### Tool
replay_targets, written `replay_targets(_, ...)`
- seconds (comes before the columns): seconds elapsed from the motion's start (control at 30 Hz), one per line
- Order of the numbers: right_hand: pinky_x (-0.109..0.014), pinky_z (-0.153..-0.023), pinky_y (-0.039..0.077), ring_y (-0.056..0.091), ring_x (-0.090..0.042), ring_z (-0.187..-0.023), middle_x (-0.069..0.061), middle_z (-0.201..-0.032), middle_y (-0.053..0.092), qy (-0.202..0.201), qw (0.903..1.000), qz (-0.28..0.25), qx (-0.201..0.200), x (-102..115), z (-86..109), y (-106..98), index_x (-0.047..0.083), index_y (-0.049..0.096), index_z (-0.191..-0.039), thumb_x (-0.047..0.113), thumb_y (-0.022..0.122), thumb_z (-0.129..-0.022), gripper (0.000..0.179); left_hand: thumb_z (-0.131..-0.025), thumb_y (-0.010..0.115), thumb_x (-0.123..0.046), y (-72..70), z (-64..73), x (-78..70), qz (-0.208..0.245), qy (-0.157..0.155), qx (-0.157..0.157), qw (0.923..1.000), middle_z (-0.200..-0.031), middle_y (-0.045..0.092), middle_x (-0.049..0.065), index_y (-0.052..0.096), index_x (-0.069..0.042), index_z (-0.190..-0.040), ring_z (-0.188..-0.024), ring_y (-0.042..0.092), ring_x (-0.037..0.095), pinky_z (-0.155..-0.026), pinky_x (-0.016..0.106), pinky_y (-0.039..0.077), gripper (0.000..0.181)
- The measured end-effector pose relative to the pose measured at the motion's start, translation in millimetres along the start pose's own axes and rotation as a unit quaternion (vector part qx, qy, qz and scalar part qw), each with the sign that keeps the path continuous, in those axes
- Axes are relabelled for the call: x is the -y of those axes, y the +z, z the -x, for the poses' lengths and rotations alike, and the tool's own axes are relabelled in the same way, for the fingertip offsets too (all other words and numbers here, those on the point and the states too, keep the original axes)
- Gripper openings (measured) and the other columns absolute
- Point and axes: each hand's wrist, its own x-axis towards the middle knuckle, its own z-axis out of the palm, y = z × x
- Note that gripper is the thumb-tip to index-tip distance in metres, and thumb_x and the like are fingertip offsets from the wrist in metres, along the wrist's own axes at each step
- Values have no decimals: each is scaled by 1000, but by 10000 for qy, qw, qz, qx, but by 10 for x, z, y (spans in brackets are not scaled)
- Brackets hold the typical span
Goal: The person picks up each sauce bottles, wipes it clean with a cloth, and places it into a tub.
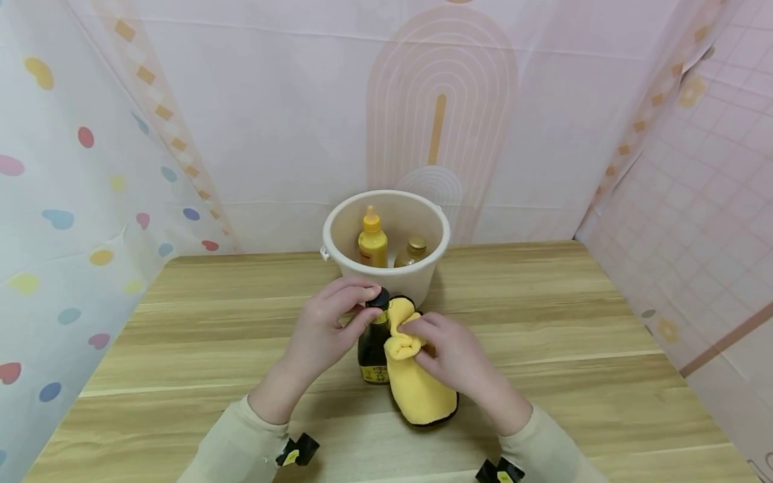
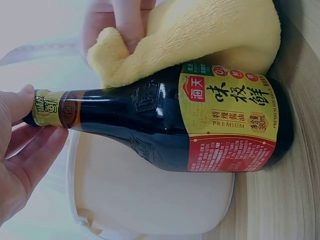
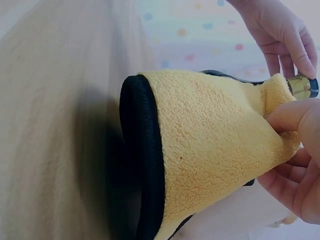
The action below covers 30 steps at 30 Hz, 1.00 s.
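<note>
A dark soy sauce bottle (image 2: 150,120) with a yellow and red label stands upright on the table in front of the bucket. My left hand (image 1: 329,318) grips it at the cap and neck, thumb and fingers on either side. My right hand (image 1: 449,352) pinches a bunched yellow cloth (image 1: 419,392) with black edging. In the left wrist view the cloth lies against the side of the bottle. Its lower end hangs down beside the bottle, as the right wrist view shows, and it hides part of the glass there.
Behind the hands stands a white bucket (image 1: 417,285) with a yellow squeeze bottle (image 1: 373,245) and a gold-capped jar (image 1: 413,251) inside. The wooden table (image 1: 229,335) ends at patterned cloth walls at the back and sides.
</note>
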Motion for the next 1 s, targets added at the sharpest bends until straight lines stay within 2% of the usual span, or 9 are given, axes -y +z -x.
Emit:
replay_targets(0.27,-32,-67,53,61,-14,-79,-1,-95,65,113,9999,5,93,-35,85,25,13,71,-107,4,80,-77,32,-70,82,13,8,-4,-9,-9,29,-15,10000,-106,69,10,72,1,-102,-85,68,21,-71,22,57,37)
replay_targets(0.7,-28,-61,47,51,-11,-69,1,-89,62,166,9998,-49,116,-94,204,76,13,69,-106,4,80,-77,33,-70,83,11,26,-13,-5,-46,54,-21,10000,-107,69,10,72,0,-104,-88,68,22,-72,23,57,37)
replay_targets(1.0,-27,-62,48,53,-12,-70,1,-90,62,293,9989,-37,373,-108,260,88,13,68,-106,4,79,-78,32,-70,83,11,23,-13,2,-55,22,-12,10000,-107,69,10,72,0,-104,-88,68,21,-72,23,57,37)
